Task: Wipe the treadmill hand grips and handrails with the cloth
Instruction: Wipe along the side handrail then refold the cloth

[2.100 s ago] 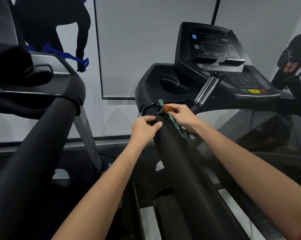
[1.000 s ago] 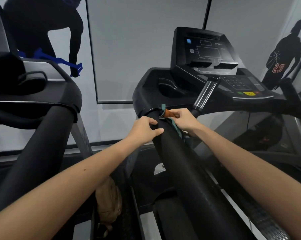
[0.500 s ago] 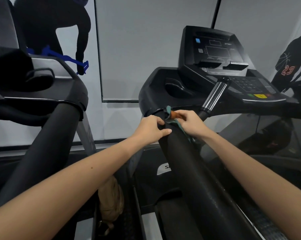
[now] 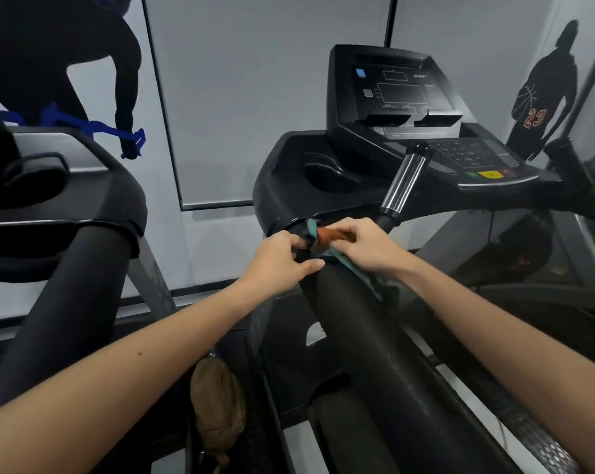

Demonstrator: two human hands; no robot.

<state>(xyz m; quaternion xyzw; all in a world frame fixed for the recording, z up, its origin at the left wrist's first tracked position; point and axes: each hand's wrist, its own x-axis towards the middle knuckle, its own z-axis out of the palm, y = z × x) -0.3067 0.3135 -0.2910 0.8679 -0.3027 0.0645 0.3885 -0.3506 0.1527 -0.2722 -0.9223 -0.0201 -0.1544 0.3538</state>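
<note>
A thick black padded handrail runs from the lower right up to the treadmill console base. At its top end lies a teal and orange cloth, draped over the rail's right side. My right hand pinches the cloth against the rail. My left hand grips the rail from the left, fingers curled over its top and touching the cloth's edge. A chrome hand grip rises just beyond my right hand.
The console with its button panel stands behind the rail. A second treadmill's black handrail slopes at the left. A tan bag lies low between the two machines. Wall panels with dark figure silhouettes fill the background.
Both hands stay at the top of the handrail with the cloth. The view shifted slightly; my left fingers have crept a little closer to the cloth.
</note>
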